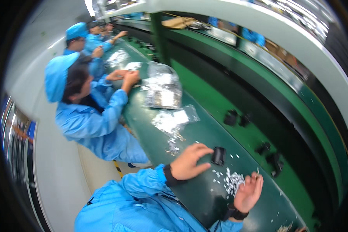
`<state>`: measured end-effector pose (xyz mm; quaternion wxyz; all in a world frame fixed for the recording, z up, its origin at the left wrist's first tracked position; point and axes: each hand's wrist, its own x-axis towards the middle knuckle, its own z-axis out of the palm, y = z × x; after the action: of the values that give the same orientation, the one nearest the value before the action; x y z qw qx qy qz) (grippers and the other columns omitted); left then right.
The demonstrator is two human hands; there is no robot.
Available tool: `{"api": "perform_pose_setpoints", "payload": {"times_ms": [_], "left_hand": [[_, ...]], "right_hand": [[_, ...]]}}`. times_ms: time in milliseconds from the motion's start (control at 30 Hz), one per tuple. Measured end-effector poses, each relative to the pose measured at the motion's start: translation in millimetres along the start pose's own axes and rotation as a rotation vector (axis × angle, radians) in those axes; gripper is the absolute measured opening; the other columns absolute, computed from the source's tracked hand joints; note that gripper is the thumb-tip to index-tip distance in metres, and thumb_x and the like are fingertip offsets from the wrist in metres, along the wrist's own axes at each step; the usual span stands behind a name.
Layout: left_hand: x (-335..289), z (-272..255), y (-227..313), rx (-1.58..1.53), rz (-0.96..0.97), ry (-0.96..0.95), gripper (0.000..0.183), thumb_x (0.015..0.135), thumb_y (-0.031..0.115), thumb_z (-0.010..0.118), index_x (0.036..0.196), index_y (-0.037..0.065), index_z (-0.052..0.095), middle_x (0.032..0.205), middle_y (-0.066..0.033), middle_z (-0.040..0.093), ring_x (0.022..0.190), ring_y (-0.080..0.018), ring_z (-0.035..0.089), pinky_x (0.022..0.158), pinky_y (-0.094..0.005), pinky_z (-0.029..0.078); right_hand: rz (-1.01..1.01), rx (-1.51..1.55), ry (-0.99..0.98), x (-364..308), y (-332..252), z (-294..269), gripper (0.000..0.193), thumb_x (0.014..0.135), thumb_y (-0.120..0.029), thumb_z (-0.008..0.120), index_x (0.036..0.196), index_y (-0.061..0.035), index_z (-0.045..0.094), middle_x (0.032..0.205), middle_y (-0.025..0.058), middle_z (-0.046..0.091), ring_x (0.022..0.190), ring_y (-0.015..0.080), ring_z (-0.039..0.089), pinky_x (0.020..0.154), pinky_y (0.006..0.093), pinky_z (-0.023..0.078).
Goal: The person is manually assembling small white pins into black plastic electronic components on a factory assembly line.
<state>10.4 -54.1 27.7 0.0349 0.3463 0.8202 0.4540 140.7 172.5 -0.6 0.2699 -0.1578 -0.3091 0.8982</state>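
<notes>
My left hand [190, 161] is over the green table with thumb and fingers apart, and it holds nothing. Just beyond its fingertips lies a small black block-shaped part [218, 156]; a slight gap seems to separate them. My right hand [249, 192] is turned palm up, its fingertips pinched on a small thin piece [258, 170] that sticks up and is too small to name. A loose pile of tiny white pieces [232, 181] lies between my hands, beside the right one, with a few strays scattered around it.
Clear plastic bags [164, 87] and small loose parts [173, 147] lie farther up the green table [143, 127]. Along its far side runs a green conveyor [205, 100] carrying several black parts [231, 117]. Co-workers in blue [91, 120] sit to the left; a green post [158, 38] stands beyond.
</notes>
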Motion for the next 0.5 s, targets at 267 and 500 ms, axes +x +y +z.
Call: {"api": "perform_pose_setpoints", "payload": {"times_ms": [267, 500], "left_hand": [[31.0, 43.6, -6.1, 0.246, 0.001, -0.136, 0.080, 0.081, 0.025, 0.082, 0.146, 0.005, 0.042, 0.136, -0.0197, 0.049, 0.124, -0.0393, 0.050, 0.106, -0.0464, 0.041], [49.8, 44.3, -17.3, -0.367, -0.079, -0.129, 0.075, 0.078, -0.003, 0.081, 0.142, 0.006, 0.043, 0.136, -0.0113, 0.052, 0.123, -0.0243, 0.059, 0.094, -0.0382, 0.056]], "right_hand": [[-0.037, 0.070, 0.113, 10.9, -4.0, -21.7, 0.021, 0.101, -0.016, 0.056, 0.120, -0.0105, 0.053, 0.111, 0.0020, 0.061, 0.087, 0.0122, 0.057, 0.057, 0.0238, 0.045], [-0.029, -0.073, 0.103, 2.2, 2.7, -20.3, 0.025, 0.099, -0.013, 0.059, 0.122, -0.0074, 0.052, 0.110, 0.0042, 0.062, 0.086, 0.0139, 0.059, 0.057, 0.0250, 0.048]]}}
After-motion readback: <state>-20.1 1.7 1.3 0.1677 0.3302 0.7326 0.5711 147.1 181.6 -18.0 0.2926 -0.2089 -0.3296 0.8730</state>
